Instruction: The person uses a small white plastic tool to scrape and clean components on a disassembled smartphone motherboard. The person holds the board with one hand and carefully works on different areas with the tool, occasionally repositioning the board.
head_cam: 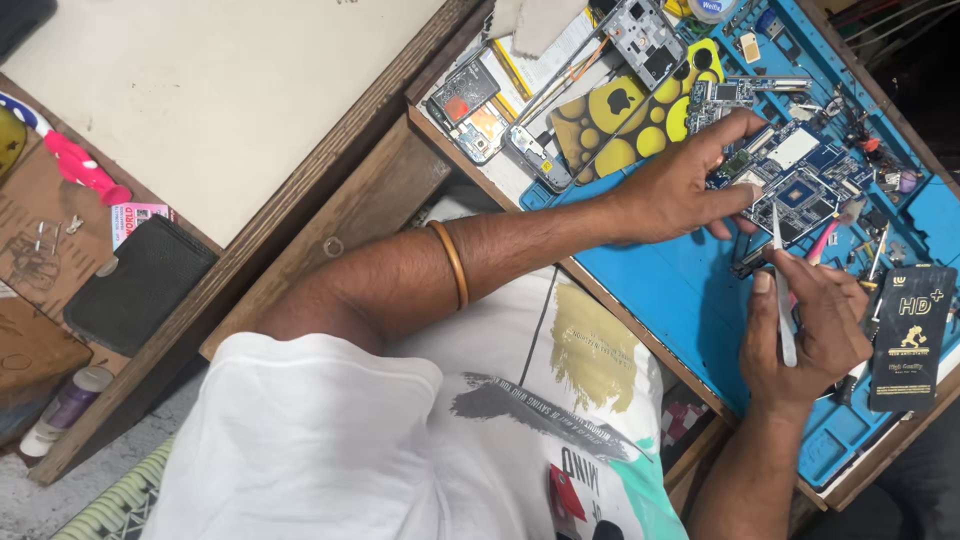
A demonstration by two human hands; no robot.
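My left hand (680,185), with a gold bangle on the wrist, presses a blue phone circuit board (800,180) down onto the blue work mat (680,290); thumb and fingers pinch the board's left edge. My right hand (815,325) is just below the board and grips metal tweezers (782,290). The tweezer tips point up at the board's lower edge. A pink-handled tool (826,238) lies beside the tips.
A black flat package (910,335) lies at the mat's right edge. A yellow-and-black phone cover (620,120) and opened phone bodies (480,105) sit at the mat's far side. On the left are a black pouch (135,285), a pink object (85,165) and a small bottle (60,410).
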